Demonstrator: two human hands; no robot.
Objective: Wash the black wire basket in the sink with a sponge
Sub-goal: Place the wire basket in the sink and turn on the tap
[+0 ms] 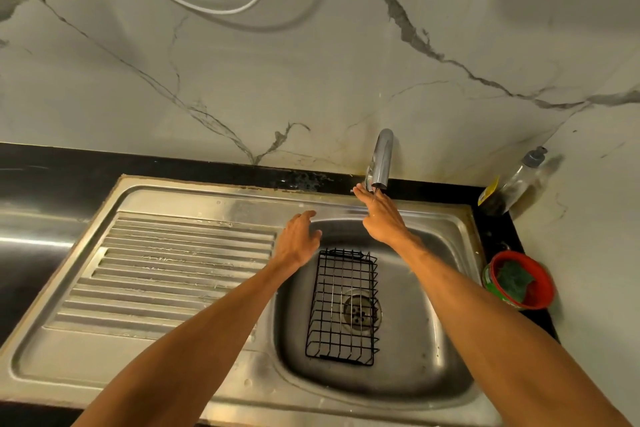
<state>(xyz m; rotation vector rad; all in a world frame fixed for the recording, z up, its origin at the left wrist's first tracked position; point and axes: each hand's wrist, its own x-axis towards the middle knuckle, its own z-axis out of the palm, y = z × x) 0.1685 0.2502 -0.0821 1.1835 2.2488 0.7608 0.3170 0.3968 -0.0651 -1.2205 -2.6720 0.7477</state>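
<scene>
A black wire basket [343,307] lies flat in the steel sink [446,288], over the drain. My left hand [298,239] hovers above the basin's left rim, fingers relaxed and holding nothing. With fingers stretched straight, my right hand [381,217] reaches up to the chrome tap [382,159] and its fingertips touch the spout's base. A green sponge [512,279] sits in a red tub [519,279] on the counter right of the sink.
The ribbed draining board [173,267] spreads left of the basin. A clear dish-soap bottle [519,180] leans in the back right corner. A marble-patterned wall rises behind the black counter [52,166].
</scene>
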